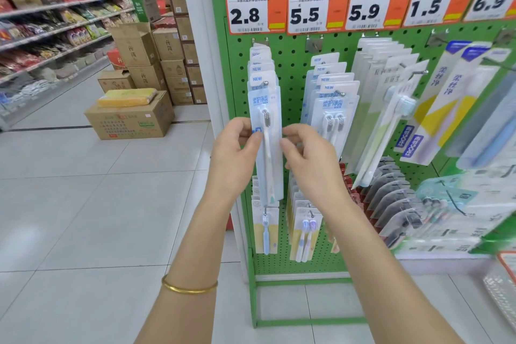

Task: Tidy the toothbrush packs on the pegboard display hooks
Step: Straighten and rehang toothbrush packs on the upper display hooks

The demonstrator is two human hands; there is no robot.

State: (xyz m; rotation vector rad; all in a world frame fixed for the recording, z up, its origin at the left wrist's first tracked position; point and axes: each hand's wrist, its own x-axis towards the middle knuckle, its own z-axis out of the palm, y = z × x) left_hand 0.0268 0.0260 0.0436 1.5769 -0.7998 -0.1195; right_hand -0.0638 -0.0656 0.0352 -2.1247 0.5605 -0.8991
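Here, pinched at both long edges, left hand (237,148) on one, right hand (310,156) on the other: flat white card-and-clear-plastic toothbrush pack (269,109), hanging frontmost on the silver wire hook (265,83) at the left of the green pegboard (290,70). Likely light, bendy, slick; best held by the stiff card margins. One brush inside; roughly six packs there.

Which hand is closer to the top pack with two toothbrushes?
Right. The right hand sits just below-left of the two-brush pack; the left hand is farther left, across the single-brush pack.
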